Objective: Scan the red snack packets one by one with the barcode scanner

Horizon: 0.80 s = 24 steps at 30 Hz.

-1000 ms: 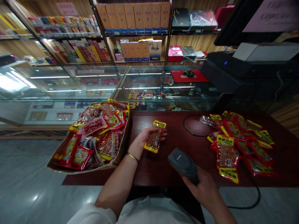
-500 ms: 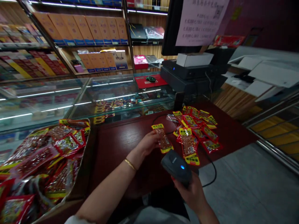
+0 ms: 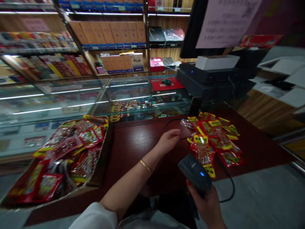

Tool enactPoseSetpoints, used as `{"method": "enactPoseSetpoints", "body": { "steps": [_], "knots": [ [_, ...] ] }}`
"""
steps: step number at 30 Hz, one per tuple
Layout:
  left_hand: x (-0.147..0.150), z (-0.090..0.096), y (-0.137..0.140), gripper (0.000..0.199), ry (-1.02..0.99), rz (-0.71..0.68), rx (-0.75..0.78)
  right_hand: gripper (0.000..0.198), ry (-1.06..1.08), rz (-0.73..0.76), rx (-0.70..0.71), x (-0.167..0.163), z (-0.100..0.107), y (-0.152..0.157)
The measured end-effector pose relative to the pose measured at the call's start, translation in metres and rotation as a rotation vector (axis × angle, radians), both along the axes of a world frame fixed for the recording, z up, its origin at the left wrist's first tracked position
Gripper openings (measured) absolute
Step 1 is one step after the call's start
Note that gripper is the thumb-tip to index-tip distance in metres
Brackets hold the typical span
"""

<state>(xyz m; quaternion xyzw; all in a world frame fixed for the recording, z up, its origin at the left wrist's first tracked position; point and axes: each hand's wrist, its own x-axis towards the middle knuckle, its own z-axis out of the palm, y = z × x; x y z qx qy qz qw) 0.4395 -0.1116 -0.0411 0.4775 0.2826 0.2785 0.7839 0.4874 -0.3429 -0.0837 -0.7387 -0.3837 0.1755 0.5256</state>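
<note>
My right hand (image 3: 208,203) grips a black barcode scanner (image 3: 195,173) with a blue light on its top. My left hand (image 3: 169,140), a gold bangle at its wrist, hovers over the dark red table with fingers stretched out and nothing in them. Just right of it lies a loose pile of snack packets in red and yellow wrappers. One snack packet (image 3: 221,135) rests on top of the pile, and another packet (image 3: 202,149) lies at its near left side, close to the scanner.
At left a cardboard box (image 3: 101,162) is filled with similar packets. A glass display counter (image 3: 133,90) runs behind the table (image 3: 133,146), with a mouse (image 3: 166,82) on a red mat. The scanner's cable (image 3: 232,187) loops at right, below a monitor (image 3: 190,31).
My left hand has let go of its packet, which now lies on the pile at right. The whole view has swung left, and the scanner stays in my right hand.
</note>
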Motion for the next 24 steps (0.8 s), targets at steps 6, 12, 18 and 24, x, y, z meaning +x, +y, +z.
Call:
{"method": "enactPoseSetpoints", "body": {
  "steps": [6, 12, 18, 24],
  "knots": [
    [-0.202, 0.045, -0.004, 0.028, 0.567, 0.519, 0.701, 0.047, 0.070, 0.117, -0.049, -0.009, -0.017, 0.019],
    [-0.331, 0.062, 0.026, 0.048, 1.430, 0.574, 1.010, 0.047, 0.062, 0.283, -0.046, -0.022, -0.020, 0.038],
    [-0.322, 0.055, 0.053, 0.077, 1.602, 0.300, 1.111, 0.052, 0.025, 0.296, -0.068, -0.034, -0.011, 0.040],
    [-0.322, 0.071, 0.039, 0.039, 1.466, 0.497, 0.958, 0.052, -0.022, 0.255, -0.099, -0.027, -0.018, 0.034]
  ]
}}
